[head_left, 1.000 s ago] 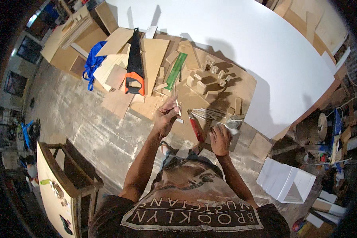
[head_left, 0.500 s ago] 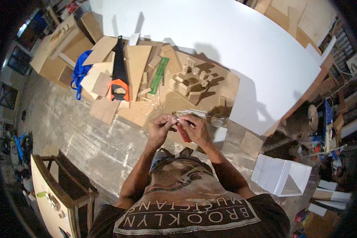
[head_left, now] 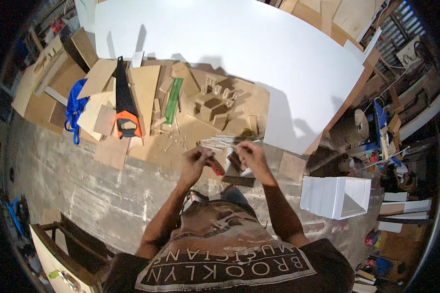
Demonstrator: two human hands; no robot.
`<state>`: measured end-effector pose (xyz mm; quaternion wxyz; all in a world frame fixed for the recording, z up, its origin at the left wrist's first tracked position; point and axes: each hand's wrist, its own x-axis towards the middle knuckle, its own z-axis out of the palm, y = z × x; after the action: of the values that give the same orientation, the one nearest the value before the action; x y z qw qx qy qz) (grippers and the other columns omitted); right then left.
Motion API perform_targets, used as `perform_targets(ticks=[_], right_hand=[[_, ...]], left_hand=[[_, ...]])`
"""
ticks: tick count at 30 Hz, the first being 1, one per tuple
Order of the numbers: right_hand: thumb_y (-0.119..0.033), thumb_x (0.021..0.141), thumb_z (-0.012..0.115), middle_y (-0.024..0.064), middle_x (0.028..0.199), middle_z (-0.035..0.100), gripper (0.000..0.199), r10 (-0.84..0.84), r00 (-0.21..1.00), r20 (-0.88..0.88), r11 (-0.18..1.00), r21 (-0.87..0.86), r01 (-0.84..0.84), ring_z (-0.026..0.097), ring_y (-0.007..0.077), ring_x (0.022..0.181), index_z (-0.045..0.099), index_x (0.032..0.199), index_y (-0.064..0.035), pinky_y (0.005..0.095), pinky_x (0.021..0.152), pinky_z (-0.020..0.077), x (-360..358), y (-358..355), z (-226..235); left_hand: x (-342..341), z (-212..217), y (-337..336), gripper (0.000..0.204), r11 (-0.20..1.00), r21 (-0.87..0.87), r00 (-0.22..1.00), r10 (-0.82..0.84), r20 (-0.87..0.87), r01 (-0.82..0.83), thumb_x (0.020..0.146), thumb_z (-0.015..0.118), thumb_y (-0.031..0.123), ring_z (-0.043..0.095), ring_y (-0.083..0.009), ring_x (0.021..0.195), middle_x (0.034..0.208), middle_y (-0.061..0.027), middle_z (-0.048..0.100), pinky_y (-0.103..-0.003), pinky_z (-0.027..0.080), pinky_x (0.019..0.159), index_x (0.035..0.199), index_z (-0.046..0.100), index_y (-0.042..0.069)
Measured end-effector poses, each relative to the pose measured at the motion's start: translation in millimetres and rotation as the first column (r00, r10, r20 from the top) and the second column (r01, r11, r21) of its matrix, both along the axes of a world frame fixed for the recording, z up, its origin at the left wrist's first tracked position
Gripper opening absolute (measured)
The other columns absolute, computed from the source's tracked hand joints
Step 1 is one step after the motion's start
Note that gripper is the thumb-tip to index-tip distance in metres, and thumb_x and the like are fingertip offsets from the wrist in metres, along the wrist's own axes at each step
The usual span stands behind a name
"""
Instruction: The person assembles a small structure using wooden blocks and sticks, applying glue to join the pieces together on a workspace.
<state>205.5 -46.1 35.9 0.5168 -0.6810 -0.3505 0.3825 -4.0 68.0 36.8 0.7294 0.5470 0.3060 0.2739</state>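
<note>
My left hand point(head_left: 194, 162) is closed on a slim red tool point(head_left: 215, 167), whose exact kind I cannot make out. A short way to its right, my right hand point(head_left: 252, 158) has its fingers curled together. Whatever they hold, if anything, is too small to name. Just beyond the hands lies a bunch of thin white sticks point(head_left: 220, 141) on a brown board point(head_left: 154, 152). Small wooden blocks point(head_left: 206, 111) and a cluster of little pale pieces point(head_left: 217, 90) stand farther back on that board.
Left of the blocks are a green strip point(head_left: 173, 101) and a handsaw point(head_left: 127, 124) with an orange handle, among wood offcuts point(head_left: 144, 88). Beside them hangs a blue cloth point(head_left: 74, 111). A large white panel point(head_left: 200, 36) spans the back; a white box point(head_left: 322, 198) stands at right.
My hands, together before, have come apart, the right one moving to the right. The red tool stays with my left hand. The whole view has shifted.
</note>
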Motion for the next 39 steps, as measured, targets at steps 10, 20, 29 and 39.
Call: perform_targets(ticks=[10, 20, 29, 39], right_hand=[[-0.010, 0.088, 0.064, 0.0025, 0.067, 0.058, 0.013, -0.108, 0.992, -0.068, 0.987, -0.131, 0.098, 0.050, 0.0104, 0.057, 0.069, 0.086, 0.0017, 0.0263, 0.051, 0.0392, 178, 120, -107], [-0.010, 0.086, 0.067, 0.0043, 0.068, 0.060, 0.013, 0.008, 0.975, -0.222, 0.984, -0.174, -0.048, 0.053, 0.0119, 0.055, 0.069, 0.090, 0.0022, 0.0271, 0.048, 0.0399, 183, 177, -155], [-0.006, 0.085, 0.064, 0.0024, 0.066, 0.058, 0.006, -0.049, 0.938, -0.343, 0.988, -0.156, -0.005, 0.052, 0.0107, 0.053, 0.066, 0.082, -0.0006, 0.0255, 0.045, 0.0378, 183, 191, -165], [-0.007, 0.082, 0.066, 0.0011, 0.065, 0.058, 0.005, -0.051, 0.938, -0.344, 0.994, -0.105, 0.016, 0.052, 0.0095, 0.052, 0.064, 0.081, -0.0024, 0.0239, 0.043, 0.0370, 193, 194, -188]], left_hand=[[-158, -89, -52, 0.020, 0.625, 0.046, 0.552, 0.719, -0.423, -0.779, 0.093, 0.062, 0.018, 0.065, -0.0158, 0.078, 0.089, -0.0075, 0.069, -0.029, 0.051, 0.064, 0.106, 0.066, 0.003], [-161, -147, -298, 0.034, 0.292, 0.115, 0.159, 0.762, -0.628, -0.949, 0.091, 0.064, 0.027, 0.064, -0.0188, 0.078, 0.091, -0.0108, 0.068, -0.033, 0.051, 0.063, 0.108, 0.063, -0.002], [-100, -160, -353, 0.018, 0.417, 0.094, 0.190, 0.590, -0.785, -0.904, 0.089, 0.063, 0.014, 0.063, -0.0166, 0.068, 0.078, -0.0100, 0.068, -0.030, 0.048, 0.055, 0.093, 0.066, -0.004], [-117, -168, -353, 0.014, 0.422, 0.147, 0.223, 0.706, -0.672, -0.895, 0.091, 0.061, 0.011, 0.060, -0.0154, 0.063, 0.073, -0.0074, 0.065, -0.030, 0.047, 0.056, 0.088, 0.064, -0.003]])
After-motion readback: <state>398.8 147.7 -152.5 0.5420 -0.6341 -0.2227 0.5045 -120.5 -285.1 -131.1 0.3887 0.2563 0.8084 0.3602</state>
